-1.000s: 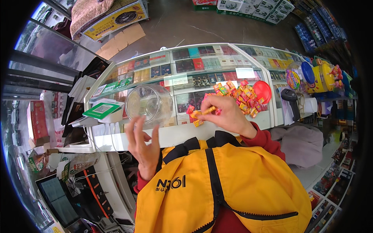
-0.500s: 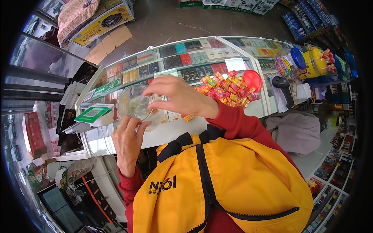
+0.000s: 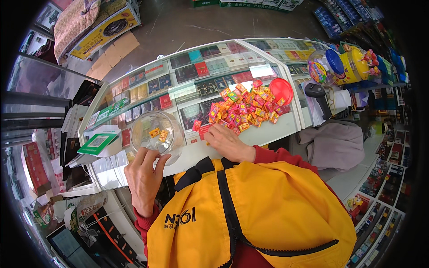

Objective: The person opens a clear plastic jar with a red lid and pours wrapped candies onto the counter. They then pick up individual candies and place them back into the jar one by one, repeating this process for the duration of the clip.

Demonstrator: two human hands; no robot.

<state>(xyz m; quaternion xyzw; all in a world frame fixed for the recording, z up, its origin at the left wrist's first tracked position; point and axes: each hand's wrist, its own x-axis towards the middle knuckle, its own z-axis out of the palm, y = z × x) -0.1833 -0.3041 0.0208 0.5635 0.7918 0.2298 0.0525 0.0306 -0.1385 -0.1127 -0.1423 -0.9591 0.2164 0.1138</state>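
A clear round plastic jar (image 3: 176,134) stands on the glass counter with its mouth up, and a couple of yellow-wrapped candies (image 3: 163,135) show inside it. My left hand (image 3: 145,176) is closed on the jar's near rim, thumb and fingers pinching the wall. To its right, my right hand (image 3: 230,144) rests low at the counter's front edge with its fingers curled down. A bit of yellow wrapper shows at those fingertips, and the rest is hidden under the hand. Just beyond lies a heap of pink, orange and yellow wrapped candies (image 3: 243,107).
A red round lid (image 3: 281,91) lies beside the heap. Further right are a handheld scanner (image 3: 318,96) and candy tubs with blue and yellow lids (image 3: 355,66). A green code stand (image 3: 99,142) is left of the jar. Packs fill the glass display counter (image 3: 178,73).
My right hand has left the jar's mouth and moved right and nearer, down to the counter's front edge by the candies. My left hand stays at the jar. The view has shifted slightly.
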